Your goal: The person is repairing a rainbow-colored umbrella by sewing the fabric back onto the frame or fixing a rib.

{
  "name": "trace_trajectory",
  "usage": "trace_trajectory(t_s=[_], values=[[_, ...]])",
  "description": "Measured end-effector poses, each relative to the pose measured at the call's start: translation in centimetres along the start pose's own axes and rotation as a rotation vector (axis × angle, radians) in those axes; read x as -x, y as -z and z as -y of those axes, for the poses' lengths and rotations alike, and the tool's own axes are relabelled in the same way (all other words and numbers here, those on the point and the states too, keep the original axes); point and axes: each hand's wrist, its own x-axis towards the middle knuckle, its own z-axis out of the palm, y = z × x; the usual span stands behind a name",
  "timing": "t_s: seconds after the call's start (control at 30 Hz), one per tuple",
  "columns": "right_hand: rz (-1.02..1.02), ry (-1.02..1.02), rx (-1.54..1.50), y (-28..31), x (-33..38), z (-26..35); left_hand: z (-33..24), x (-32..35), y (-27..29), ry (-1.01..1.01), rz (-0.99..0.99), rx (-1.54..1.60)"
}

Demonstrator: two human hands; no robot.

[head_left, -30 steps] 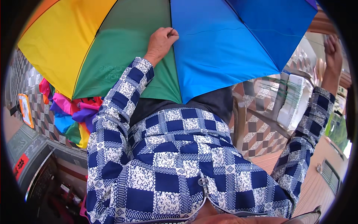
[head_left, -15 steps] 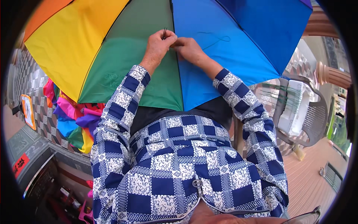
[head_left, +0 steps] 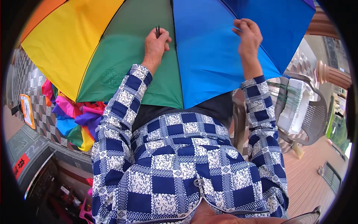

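Both hands (head_left: 156,43) (head_left: 248,35) outstretched on umbrella (head_left: 209,63)

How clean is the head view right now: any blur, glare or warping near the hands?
Head view: daylight, sharp on both hands; the left hand and its small dark tool read crisply on the green panel, the right hand on the blue panel of the umbrella. Fisheye bends the chair and the edges; black vignette rings the frame; slight overexposure at far right.
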Motion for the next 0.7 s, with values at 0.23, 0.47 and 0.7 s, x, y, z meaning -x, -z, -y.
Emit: trace_trajectory(t_s=[0.23,0.47,0.7], values=[[-0.133,-0.260,-1.058,23.1,-10.7,0.5,1.6,-0.5,-0.5,-0.238,0.023,-0.469],[-0.266,-0.134,-0.769,22.7,-9.8,2.5,1.7,0.1,-0.1,-0.271,0.011,-0.866],[-0.079,-0.098,-0.864,22.9,-7.4,4.2,3.1,-0.2,-1.0,-0.337,-0.121,-1.047]])
